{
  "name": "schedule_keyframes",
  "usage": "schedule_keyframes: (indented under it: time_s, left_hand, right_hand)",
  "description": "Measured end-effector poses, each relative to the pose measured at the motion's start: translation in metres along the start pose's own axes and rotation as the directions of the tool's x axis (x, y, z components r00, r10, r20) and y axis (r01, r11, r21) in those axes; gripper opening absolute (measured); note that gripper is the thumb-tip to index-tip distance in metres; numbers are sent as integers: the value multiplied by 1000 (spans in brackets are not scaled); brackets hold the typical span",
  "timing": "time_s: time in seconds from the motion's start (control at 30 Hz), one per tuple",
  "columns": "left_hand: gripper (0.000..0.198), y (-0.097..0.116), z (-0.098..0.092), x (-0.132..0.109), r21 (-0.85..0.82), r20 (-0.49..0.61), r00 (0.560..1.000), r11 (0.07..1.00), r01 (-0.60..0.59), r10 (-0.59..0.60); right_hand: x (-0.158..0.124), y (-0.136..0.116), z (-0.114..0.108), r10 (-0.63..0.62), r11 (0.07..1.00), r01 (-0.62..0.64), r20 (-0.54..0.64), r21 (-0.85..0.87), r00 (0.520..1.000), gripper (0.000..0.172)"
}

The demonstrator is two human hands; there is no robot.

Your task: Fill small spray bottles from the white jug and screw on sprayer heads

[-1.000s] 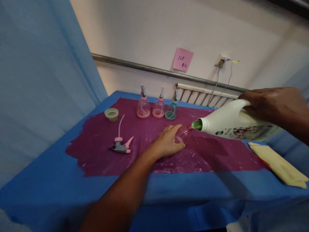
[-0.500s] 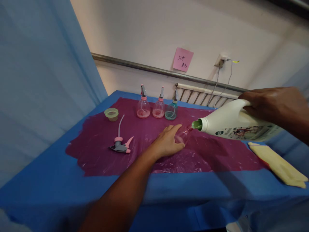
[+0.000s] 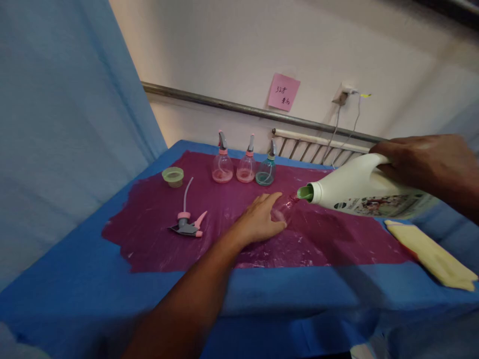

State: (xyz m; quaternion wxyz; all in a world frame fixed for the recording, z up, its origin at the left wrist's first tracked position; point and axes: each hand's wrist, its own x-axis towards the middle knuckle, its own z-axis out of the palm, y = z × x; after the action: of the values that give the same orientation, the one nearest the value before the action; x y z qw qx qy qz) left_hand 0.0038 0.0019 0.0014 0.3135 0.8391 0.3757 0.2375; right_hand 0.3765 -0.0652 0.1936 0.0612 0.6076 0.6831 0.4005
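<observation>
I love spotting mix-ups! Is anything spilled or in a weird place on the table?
A spray top lies loose on the purple sheet, left of the left hand, while the three bottles behind wear theirs. The see-through bottle in that hand has none on. I see no clear spill; shiny marks could be creases.

"See anything on the wall?"

"Can see a pink note (image 3: 283, 92) with dark handwriting, just above a long metal rail (image 3: 209, 103)."

"And right of that?"

"Can make out a wall socket (image 3: 341, 94) with a plug, and thin cords (image 3: 359, 107) hanging past the rail near a white slatted fixture (image 3: 307, 137)."

"On the far left?"

"Notice a pale blue curtain (image 3: 67, 99) in folds."

"Far right?"

"Spot a folded yellow cloth (image 3: 430, 254), lying partly on the blue table cover (image 3: 75, 269)."
</observation>
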Motion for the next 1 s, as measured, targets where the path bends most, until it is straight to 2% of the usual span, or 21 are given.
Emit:
schedule_keyframes:
  time_s: [0.57, 1.0]
  left_hand:
    - [93, 0, 0, 0, -36, 0, 1000, 999, 0, 0]
    - [91, 1, 0, -1, -25, -12, 1000, 1000, 4, -4]
  right_hand:
    - [2, 4, 7, 46, 999, -46, 38, 10, 998, 35]
    - [4, 3, 5, 55, 998, -57, 63, 37, 996, 35]
